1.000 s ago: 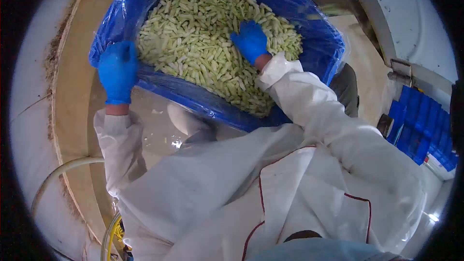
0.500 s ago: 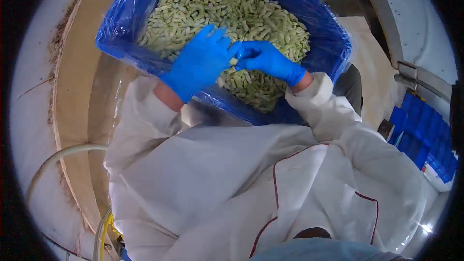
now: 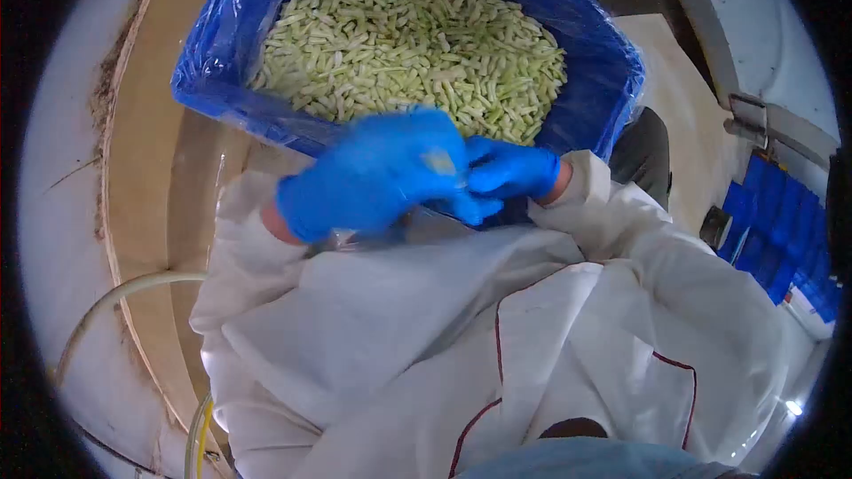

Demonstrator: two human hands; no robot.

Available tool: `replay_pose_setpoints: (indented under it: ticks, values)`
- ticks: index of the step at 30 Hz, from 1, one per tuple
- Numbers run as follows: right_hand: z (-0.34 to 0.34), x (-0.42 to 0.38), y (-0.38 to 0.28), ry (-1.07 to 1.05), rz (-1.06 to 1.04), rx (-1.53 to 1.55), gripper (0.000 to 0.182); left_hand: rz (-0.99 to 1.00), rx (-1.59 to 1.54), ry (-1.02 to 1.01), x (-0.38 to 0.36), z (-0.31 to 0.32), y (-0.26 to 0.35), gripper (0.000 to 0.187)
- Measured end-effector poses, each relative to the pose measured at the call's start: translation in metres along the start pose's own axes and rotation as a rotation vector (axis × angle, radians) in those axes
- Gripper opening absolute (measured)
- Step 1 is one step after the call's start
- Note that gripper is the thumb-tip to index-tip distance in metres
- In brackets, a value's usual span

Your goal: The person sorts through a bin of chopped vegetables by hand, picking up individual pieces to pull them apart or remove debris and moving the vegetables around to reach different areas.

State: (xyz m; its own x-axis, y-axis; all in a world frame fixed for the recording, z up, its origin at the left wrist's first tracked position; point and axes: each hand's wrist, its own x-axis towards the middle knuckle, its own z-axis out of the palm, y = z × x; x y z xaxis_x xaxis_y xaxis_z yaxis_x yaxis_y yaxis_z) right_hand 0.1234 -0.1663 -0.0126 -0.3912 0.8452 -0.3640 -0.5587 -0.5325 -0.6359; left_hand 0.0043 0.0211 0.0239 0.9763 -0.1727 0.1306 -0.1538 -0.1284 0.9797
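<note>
My left hand [image 3: 373, 177], in a blue glove and smeared by motion, is in front of the crate's near edge. Its fingers are bent around a pale green vegetable piece [image 3: 437, 160], which shows as a blurred patch. My right hand [image 3: 513, 168], also gloved in blue, meets it with curled fingers; whatever they hold is hidden. Beyond both hands, a blue crate [image 3: 590, 80] lined with clear plastic holds a heap of cut green vegetable pieces [image 3: 417, 44].
A pale hose [image 3: 133, 284] curves at the left beside a tan curved surface [image 3: 146, 177]. Blue stacked items [image 3: 772, 222] stand at the far right. Someone's dark-clothed leg [image 3: 648, 151] shows beside the crate. My white coat [image 3: 399, 328] fills the foreground.
Both hands have moved from above the heap toward my body, down over the crate's near edge. The left has turned, and its fingers now overlap the right hand's fingertips.
</note>
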Motion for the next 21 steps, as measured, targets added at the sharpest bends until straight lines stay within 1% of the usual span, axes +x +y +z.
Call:
replay_pose_setpoints:
  ticks: [1, 2, 4, 5, 6, 7, 9, 11, 12, 14, 16, 19, 21]
  values:
    - [0.003, 0.004, 0.0, 0.037, 0.095, -0.019, 0.037, -0.127, -0.011, 0.142, -0.002, -0.011, -0.01, 0.02]
    - [-0.006, 0.009, 0.006, 0.15, 0.171, -0.251, 0.037, -0.256, -0.024, 0.287, -0.004, -0.024, -0.023, 0.025]
    - [-0.031, 0.006, 0.038, 0.413, 0.034, -0.858, 0.033, -0.123, 0.613, 0.304, -0.012, -0.057, -0.065, 0.042]
    - [-0.041, 0.004, 0.045, 0.54, -0.04, -1.162, 0.032, -0.171, 0.843, 0.336, -0.015, -0.061, -0.069, 0.044]
    - [-0.047, -0.001, 0.041, 0.533, 0.013, -1.136, 0.042, -0.218, 1.074, 0.367, -0.017, -0.064, -0.071, 0.046]
    - [-0.053, -0.007, 0.035, 0.631, -0.019, -1.094, 0.044, -0.267, 1.305, 0.395, -0.02, -0.066, -0.074, 0.048]
    - [-0.068, -0.018, 0.024, 0.823, -0.086, -1.001, 0.048, -0.257, 1.242, 0.469, -0.025, -0.073, -0.074, 0.047]
    - [-0.126, -0.031, 0.031, 1.182, -0.169, -1.138, 0.058, -0.271, 1.207, 0.504, -0.034, -0.08, -0.078, 0.045]
    - [-0.135, -0.032, 0.019, 1.284, -0.08, -1.149, 0.067, -0.286, 1.202, 0.504, -0.041, -0.084, -0.083, 0.043]
    - [-0.157, -0.021, 0.013, 1.494, 0.025, -1.287, 0.082, -0.301, 1.206, 0.498, -0.047, -0.085, -0.087, 0.039]
    - [-0.186, 0.019, 0.028, 1.704, 0.041, -1.555, 0.093, -0.301, 1.232, 0.492, -0.052, -0.087, -0.087, 0.035]
    - [-0.196, 0.079, 0.014, 1.58, -0.375, -1.11, 0.105, -0.257, 1.201, 0.51, -0.051, -0.084, -0.086, 0.031]
    - [-0.174, 0.126, 0.004, 1.605, -0.135, -1.241, 0.104, -0.304, 1.219, 0.515, -0.052, -0.082, -0.091, 0.03]
